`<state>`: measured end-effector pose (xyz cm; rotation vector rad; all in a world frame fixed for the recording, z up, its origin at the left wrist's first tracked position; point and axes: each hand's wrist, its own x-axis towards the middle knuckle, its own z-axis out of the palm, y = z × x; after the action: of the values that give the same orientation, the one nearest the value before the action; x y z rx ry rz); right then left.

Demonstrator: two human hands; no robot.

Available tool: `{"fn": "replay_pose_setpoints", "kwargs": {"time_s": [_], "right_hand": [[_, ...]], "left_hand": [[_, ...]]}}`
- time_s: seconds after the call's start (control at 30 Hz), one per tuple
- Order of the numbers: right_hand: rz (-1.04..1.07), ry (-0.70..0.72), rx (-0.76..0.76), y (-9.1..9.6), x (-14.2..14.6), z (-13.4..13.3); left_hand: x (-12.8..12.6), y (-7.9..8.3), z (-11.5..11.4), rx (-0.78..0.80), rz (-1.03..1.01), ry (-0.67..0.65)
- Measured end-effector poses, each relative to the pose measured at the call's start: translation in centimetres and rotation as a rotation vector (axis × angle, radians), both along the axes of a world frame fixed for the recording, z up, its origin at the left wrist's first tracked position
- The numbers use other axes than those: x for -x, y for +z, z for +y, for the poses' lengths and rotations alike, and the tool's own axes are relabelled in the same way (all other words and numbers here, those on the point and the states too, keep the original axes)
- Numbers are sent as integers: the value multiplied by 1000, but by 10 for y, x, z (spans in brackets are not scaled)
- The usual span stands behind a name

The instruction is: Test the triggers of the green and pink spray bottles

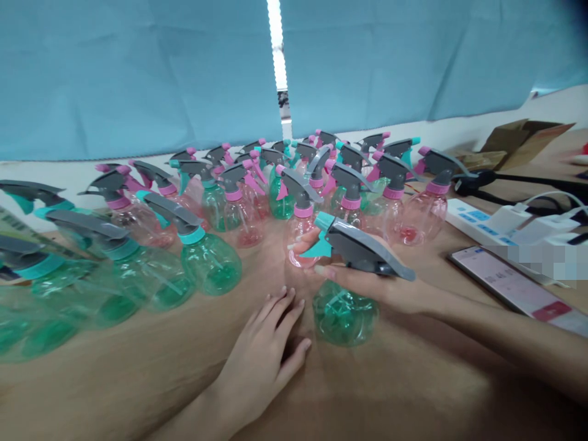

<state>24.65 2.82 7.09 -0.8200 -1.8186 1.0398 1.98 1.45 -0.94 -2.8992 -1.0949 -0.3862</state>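
Observation:
My right hand [386, 289] is closed round the neck of a green transparent spray bottle [345, 318] with a grey head and a turquoise nozzle and trigger. The nozzle points to the far left, and my fingers hide the collar. Whether its base touches the table I cannot tell. Just left of that bottle, my left hand [261, 346] lies on the wooden table [193, 367], fingers stretched out and holding nothing. Behind my right hand stands a pink spray bottle [303, 228], partly covered by the fingers.
Several pink and green spray bottles crowd the back of the table, and several green ones [211, 263] stand at the left. At the right are a phone [519, 285], a white power strip [478, 220] with plugs, black cables and a cardboard box [519, 144]. A blue cloth [184, 73] hangs behind.

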Motion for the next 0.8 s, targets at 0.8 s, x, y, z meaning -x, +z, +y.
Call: {"fn": "replay_pose_setpoints", "kwargs": {"time_s": [0.8], "right_hand": [[-125,-270,-148,17,2,-11]], "left_hand": [[1,-1,-1,21,-21,10]]}}
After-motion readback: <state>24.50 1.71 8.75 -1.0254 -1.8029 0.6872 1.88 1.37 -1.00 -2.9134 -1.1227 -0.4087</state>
